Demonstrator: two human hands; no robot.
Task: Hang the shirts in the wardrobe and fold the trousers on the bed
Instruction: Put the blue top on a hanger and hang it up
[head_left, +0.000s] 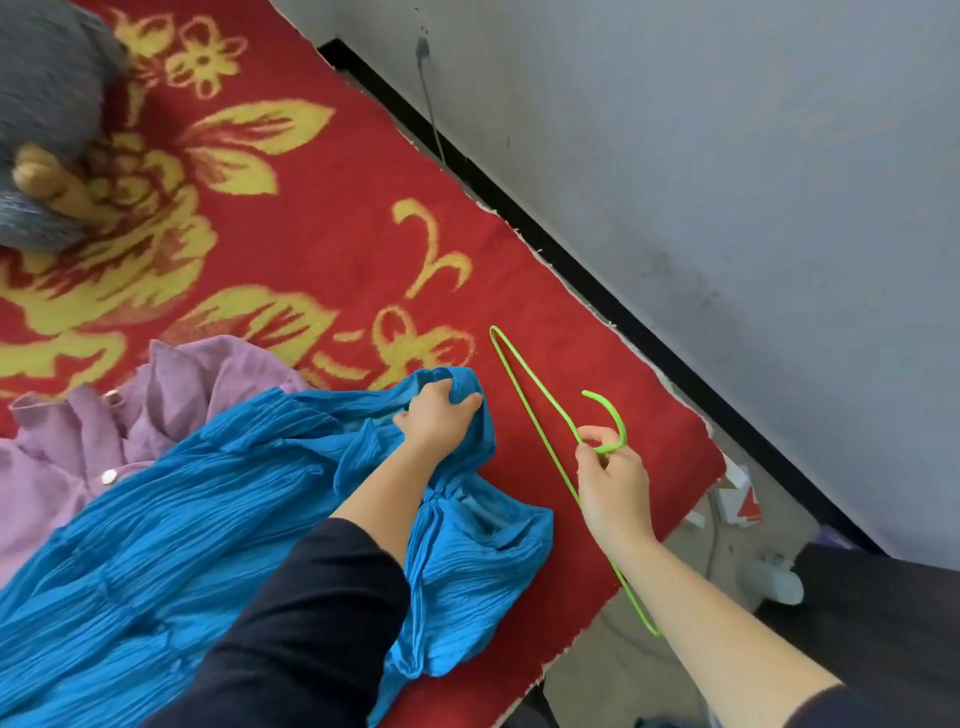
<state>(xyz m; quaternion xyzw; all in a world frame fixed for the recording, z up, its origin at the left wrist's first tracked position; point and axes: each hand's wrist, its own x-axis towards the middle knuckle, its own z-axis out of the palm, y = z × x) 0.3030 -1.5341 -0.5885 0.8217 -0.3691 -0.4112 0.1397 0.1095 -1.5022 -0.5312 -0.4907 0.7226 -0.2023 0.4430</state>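
Note:
A crinkled blue shirt (171, 525) lies spread over the near part of the bed, which is covered by a red blanket with yellow flowers (322, 218). My left hand (436, 415) grips the blue shirt's upper edge, bunching the cloth. My right hand (613, 478) pinches the neck of a thin green wire hanger (524, 384) just below its hook. The hanger hangs over the blanket to the right of the shirt, apart from it. A lilac shirt with pale buttons (78, 447) lies crumpled to the left, partly under the blue one.
A grey soft toy with tan feet (41, 104) sits at the bed's far left. A grey wall (727, 182) with a dark skirting runs along the right of the bed. On the floor gap lie a pale plastic object (779, 577) and scraps of paper (737, 499).

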